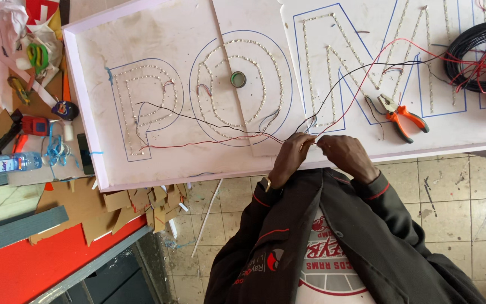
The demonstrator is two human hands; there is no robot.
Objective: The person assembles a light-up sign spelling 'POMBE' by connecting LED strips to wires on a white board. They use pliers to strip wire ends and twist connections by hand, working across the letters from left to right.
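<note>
both hands (315, 147) pinch thin wires (308, 135) over white sign panel (158, 34).

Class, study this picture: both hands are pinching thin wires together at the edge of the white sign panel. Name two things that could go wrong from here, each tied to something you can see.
1. The left hand and right hand pull on the thin red and black wires, which run slack across the white sign panel; a tug might loosen them from the dotted letters.
2. The orange-handled pliers lie near the panel's edge; a snagged wire could drag them off.
</note>
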